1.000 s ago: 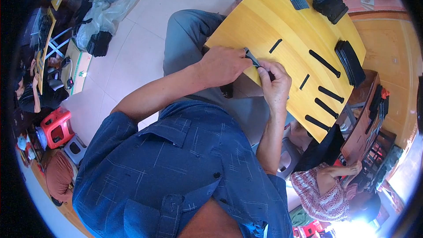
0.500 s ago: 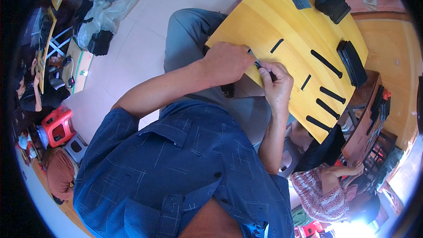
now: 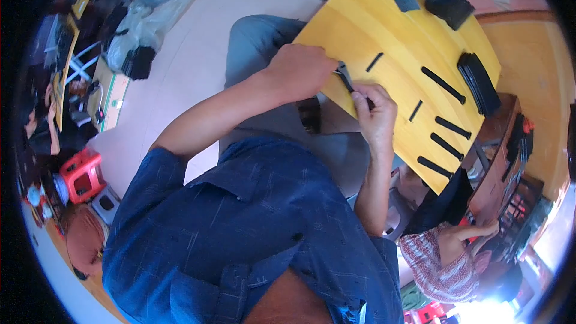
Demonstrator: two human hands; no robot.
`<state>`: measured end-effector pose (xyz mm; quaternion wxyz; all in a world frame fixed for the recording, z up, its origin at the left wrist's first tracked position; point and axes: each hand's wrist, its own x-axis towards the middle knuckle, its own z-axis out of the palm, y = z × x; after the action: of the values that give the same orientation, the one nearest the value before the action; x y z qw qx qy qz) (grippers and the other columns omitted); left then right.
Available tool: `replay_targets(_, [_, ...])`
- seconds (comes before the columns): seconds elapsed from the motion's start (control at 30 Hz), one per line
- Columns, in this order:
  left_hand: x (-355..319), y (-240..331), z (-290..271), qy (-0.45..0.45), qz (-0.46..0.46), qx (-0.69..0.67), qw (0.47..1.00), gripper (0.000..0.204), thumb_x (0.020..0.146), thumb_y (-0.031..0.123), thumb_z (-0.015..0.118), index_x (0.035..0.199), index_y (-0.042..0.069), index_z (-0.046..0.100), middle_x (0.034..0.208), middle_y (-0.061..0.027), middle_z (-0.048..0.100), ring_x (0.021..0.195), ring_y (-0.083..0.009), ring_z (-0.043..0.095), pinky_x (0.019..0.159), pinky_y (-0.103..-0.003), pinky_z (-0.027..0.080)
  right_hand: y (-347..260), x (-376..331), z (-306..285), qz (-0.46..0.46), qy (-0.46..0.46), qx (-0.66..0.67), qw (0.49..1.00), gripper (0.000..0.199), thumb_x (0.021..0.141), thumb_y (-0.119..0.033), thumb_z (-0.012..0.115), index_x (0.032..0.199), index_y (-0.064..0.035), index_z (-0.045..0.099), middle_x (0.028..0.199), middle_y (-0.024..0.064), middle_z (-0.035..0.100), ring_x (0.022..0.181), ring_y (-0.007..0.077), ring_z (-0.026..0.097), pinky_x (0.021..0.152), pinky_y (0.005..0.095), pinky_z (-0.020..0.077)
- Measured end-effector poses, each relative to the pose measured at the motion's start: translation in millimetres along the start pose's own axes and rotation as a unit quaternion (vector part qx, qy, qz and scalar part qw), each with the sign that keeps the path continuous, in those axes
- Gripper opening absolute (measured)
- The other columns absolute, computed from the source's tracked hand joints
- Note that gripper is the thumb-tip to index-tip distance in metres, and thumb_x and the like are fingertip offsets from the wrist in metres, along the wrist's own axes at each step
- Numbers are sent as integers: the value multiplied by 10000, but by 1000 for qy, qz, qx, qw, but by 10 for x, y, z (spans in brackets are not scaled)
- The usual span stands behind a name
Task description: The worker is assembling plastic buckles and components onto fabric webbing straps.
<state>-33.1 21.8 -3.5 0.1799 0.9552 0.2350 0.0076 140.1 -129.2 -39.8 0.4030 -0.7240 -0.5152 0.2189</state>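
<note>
A short black strip is lying at the yellow wooden board's near edge; I'm seeing both hands, left and right, pinching it. Longer black strips are lying toward three o'clock.

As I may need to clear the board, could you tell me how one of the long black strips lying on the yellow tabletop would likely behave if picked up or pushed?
The black strip lies flat on the yellow tabletop, so it should slide when pushed, not roll. It is thin and narrow, so probably light. It looks straight, yet may flex somewhat when lifted by one end; its stiffness cannot be told.
</note>
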Motion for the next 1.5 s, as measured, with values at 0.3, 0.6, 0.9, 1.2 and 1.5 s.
replay_targets(0.3, [-24, -102, 125, 59, 53, -35, 996, 122, 909, 86, 597, 972, 32, 686, 911, -170, 665, 902, -391, 671, 763, -504, 544, 193, 136, 371, -56, 8, -45, 997, 248, 773, -174, 727, 1004, -91, 761, 912, 168, 706, 925, 381, 672, 849, 494, 535])
replay_targets(0.6, [-78, -221, 38, 48, 99, -69, 991, 72, 912, 46, 617, 960, 18, 664, 904, -186, 634, 862, -427, 637, 730, -514, 501, 74, 212, 528, -59, 70, -73, 993, 105, 743, -235, 724, 770, -142, 766, 830, 99, 676, 896, 349, 673, 757, 485, 532])
replay_targets(0.9, [-115, -115, -71, 46, 49, -67, 995, 345, 887, 105, 627, 1230, 80, 659, 1075, -173, 703, 969, -379, 692, 804, -492, 567, 265, 218, 632, -128, 43, 46, 990, 164, 669, -120, 801, 827, -102, 762, 782, 135, 671, 794, 356, 636, 723, 462, 517])
replay_targets(1.2, [-131, -101, -112, -69, 27, -33, 997, 259, 944, 165, 582, 1170, 107, 694, 910, -147, 721, 880, -347, 719, 713, -500, 571, -158, 258, 208, -32, -65, -22, 997, 118, 832, -91, 739, 937, -42, 756, 884, 125, 677, 867, 350, 652, 787, 436, 532])
replay_targets(1.5, [71, -145, -216, -153, 78, 40, 984, 242, 878, 180, 624, 1094, 127, 719, 887, -142, 736, 846, -355, 724, 708, -501, 578, -174, 306, 133, -45, -106, -51, 992, 127, 851, -84, 726, 966, -36, 748, 911, 132, 658, 898, 356, 648, 801, 443, 524])
